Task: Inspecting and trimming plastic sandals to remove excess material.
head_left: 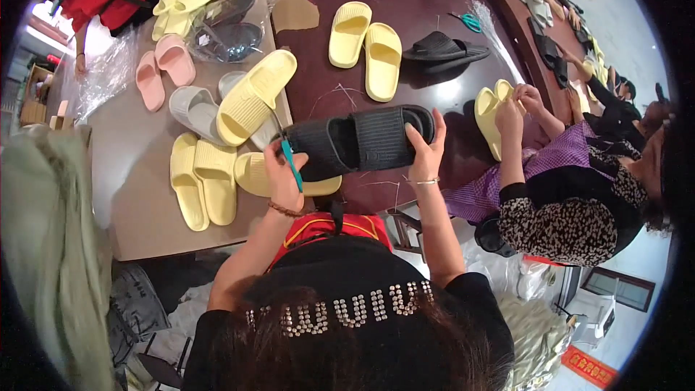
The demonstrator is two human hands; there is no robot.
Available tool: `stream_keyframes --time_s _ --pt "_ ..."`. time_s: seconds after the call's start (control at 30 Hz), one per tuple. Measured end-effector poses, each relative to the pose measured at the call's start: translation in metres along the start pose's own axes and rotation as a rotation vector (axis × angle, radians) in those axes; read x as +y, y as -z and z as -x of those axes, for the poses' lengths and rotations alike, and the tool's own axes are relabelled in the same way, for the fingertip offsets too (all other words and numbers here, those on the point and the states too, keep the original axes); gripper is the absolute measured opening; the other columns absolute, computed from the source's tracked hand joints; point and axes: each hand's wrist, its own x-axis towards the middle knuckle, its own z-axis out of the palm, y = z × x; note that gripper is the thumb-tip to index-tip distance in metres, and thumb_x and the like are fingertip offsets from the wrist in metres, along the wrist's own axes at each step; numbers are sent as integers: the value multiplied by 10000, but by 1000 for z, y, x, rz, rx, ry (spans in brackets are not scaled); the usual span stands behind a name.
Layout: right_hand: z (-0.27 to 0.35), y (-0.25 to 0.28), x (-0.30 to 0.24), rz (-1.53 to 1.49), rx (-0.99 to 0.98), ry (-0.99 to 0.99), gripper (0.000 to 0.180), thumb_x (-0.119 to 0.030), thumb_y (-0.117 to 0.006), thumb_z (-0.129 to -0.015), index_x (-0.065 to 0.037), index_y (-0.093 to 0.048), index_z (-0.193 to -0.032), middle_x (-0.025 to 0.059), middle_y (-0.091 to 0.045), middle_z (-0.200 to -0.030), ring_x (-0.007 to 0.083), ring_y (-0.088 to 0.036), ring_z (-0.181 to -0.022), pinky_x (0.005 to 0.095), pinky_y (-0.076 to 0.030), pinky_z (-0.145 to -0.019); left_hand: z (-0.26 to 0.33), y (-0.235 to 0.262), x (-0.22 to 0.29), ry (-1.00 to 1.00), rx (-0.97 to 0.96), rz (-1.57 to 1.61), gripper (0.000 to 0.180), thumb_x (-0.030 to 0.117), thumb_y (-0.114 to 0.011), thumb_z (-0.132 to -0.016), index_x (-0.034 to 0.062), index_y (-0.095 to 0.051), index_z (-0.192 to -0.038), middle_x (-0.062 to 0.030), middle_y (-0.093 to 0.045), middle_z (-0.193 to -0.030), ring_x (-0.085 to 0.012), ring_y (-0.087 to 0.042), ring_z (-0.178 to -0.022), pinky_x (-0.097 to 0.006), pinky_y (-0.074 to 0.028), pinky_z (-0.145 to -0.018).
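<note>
I hold a pair of ribbed black slide slippers level above the table's near edge. My right hand grips their right end, thumb on the ribbed strap and fingers along the far side. At the other end my left hand closes on the black slippers and also carries scissors with teal handles, blades pointing away from me. Just beyond the blades a yellow slipper lies across a grey pair. Partly hidden under my left hand and the black slippers is another yellow slipper.
Yellow slippers and pink slippers lie on the cardboard-coloured sheet at left. Farther off are a yellow pair, a black pair and teal-handled scissors. A co-worker at right handles yellow slippers; another reaches in at far left.
</note>
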Motion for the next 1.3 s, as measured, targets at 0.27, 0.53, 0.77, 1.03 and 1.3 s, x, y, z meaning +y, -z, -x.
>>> stream_keyframes --time_s 0.27,0.53,0.77,1.03,1.3 --pt "-34 107 20 110 117 -163 478 -5 -595 -710 -19 -434 -1159 98 -508 -1075 203 -509 -939 311 -415 -834 -12 41 -6 211 -99 45 459 -26 -604 -691 32 -375 -1085 -90 -519 -820 -145 -513 -640 -243 -428 -543" --pt "-104 147 31 -661 377 -296 311 -169 -543 -779 -56 -503 -1065 77 -559 -960 229 -533 -863 391 -474 -735 -5 93 0 168 78 -32 446 4 -609 -708 30 -365 -1081 -127 -553 -778 -161 -539 -593 -233 -432 -502" --pt "-129 113 97 -1142 564 -429 272 -323 -508 -801 -65 -517 -888 82 -560 -844 208 -531 -805 399 -454 -744 16 110 1 67 165 83 478 38 -640 -691 41 -372 -1087 -81 -560 -718 -130 -531 -554 -231 -422 -479" --pt "-87 28 80 -411 162 -527 236 -303 -531 -796 -84 -529 -885 59 -569 -838 165 -539 -742 279 -438 -665 21 167 1 -24 414 61 456 36 -644 -679 39 -397 -1063 -69 -555 -725 -125 -520 -544 -233 -413 -479" --pt "30 -56 142 75 -605 -788 281 -105 -558 -776 -80 -511 -1051 31 -594 -815 113 -543 -627 261 -448 -539 6 180 -49 -83 329 -391 492 68 -647 -687 48 -385 -1103 -82 -567 -771 -171 -544 -599 -271 -428 -513"
